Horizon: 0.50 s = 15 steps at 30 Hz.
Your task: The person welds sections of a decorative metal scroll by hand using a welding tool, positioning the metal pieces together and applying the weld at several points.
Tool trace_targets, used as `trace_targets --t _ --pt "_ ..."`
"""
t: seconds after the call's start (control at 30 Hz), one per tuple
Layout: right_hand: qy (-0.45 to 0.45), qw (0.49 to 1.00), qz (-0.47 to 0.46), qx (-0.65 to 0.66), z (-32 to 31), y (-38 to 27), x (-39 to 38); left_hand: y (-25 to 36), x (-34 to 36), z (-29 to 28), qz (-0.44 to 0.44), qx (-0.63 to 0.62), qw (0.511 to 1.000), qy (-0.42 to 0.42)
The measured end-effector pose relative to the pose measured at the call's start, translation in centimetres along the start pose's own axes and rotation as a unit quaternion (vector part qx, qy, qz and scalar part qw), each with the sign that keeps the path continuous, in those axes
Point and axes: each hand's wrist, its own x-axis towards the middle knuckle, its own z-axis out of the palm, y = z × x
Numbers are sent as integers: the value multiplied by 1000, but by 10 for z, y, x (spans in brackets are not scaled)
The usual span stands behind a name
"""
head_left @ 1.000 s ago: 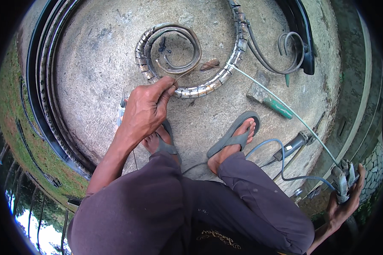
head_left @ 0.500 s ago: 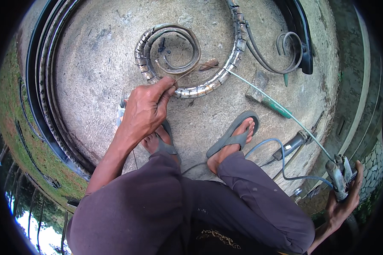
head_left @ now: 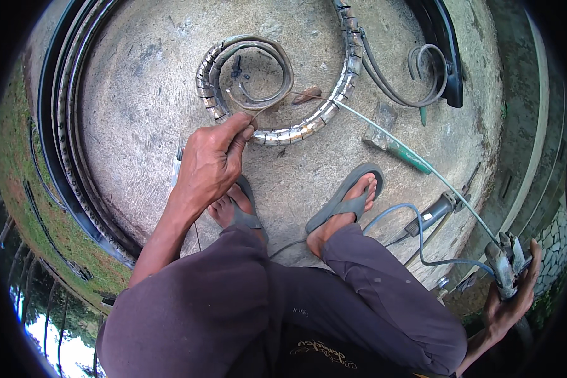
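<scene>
A curved metal tube (head_left: 294, 133) with many slits across it lies in a spiral on the round concrete slab. Beside its inner coil, my left hand (head_left: 212, 159) is closed, thumb and finger pinching a thin brown wire (head_left: 273, 104). Part of that wire hangs below the hand. Far to the right, my right hand (head_left: 509, 310) is wrapped round a worn welding electrode holder (head_left: 501, 271). From its jaws a long pale green welding rod (head_left: 416, 162) reaches across to the tube. The rod's thin brown end passes over the tube near the wire.
A stubby brown piece (head_left: 307, 95) lies inside the spiral. On the right are a green-handled tool (head_left: 409, 159), a grinder-like power tool (head_left: 431, 214) and a blue cable (head_left: 420, 242). Large black curved lengths (head_left: 49, 145) rim the slab. My sandalled feet (head_left: 348, 203) stand on it.
My left hand has shifted slightly left with the wire. My right hand and the holder have moved a little right and down. The spiral has nudged slightly left.
</scene>
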Motion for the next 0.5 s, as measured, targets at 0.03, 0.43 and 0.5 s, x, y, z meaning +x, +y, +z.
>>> trace_targets --t 0.03,0.43,0.5 --pt "8 1000 15 -1 1 -2 0 2 0 -1 0 1 1000 0" --pt "-5 993 94 71 6 14 -11 3 0 -2 -14 -40 999 11" --pt "-5 994 89 56 7 9 -7 2 -1 -4 -21 -25 999 5"
